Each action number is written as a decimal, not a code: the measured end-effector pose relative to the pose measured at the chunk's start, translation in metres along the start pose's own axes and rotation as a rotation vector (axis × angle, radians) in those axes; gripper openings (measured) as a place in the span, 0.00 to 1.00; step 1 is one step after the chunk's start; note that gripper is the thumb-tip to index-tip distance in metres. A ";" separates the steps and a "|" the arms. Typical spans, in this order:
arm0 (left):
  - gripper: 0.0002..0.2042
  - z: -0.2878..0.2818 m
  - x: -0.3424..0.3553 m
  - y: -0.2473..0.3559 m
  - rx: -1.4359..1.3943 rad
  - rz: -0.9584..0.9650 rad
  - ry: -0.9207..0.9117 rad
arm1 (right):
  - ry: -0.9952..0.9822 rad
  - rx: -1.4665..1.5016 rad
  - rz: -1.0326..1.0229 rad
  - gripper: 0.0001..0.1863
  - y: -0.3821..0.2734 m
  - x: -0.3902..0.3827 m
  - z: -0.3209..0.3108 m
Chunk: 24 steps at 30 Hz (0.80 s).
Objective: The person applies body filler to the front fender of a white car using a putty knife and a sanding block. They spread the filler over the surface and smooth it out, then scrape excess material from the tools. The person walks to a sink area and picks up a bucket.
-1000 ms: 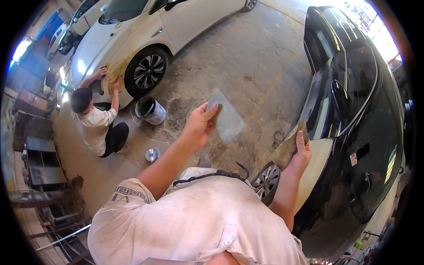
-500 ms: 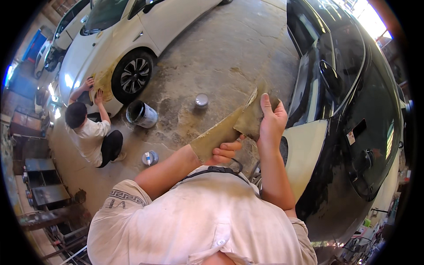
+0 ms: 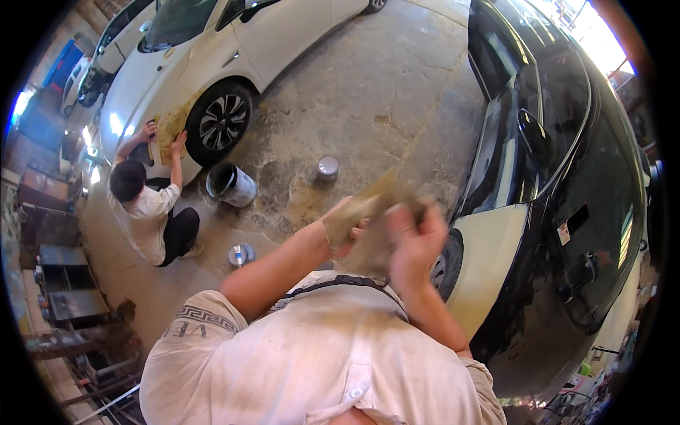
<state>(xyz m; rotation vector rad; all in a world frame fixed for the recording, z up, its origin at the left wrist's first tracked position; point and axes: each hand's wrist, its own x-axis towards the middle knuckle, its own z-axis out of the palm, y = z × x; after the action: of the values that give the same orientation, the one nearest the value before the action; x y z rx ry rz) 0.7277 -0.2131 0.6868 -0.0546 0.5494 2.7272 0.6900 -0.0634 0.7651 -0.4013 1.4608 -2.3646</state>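
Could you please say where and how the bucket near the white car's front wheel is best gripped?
Probably by the rim of the bucket, pinched over its edge from the right: it seems to stand upright and open-topped, while the wheel sits beyond it and a crouching co-worker is to its left.

White car (image 3: 290, 49), crouching person (image 3: 145, 223), open bucket (image 3: 242, 188), round tin (image 3: 328, 167), perhaps a metal cart (image 3: 71, 306)
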 end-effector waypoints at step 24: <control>0.16 0.054 -0.007 0.018 0.256 0.193 0.489 | 0.165 -0.339 -0.345 0.20 -0.026 0.058 -0.092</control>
<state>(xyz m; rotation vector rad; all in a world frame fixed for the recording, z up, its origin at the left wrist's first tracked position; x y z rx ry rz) 0.7301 -0.2102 0.7440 -0.6454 1.0832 2.8015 0.5971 -0.0033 0.7520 -0.5948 2.0235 -2.4525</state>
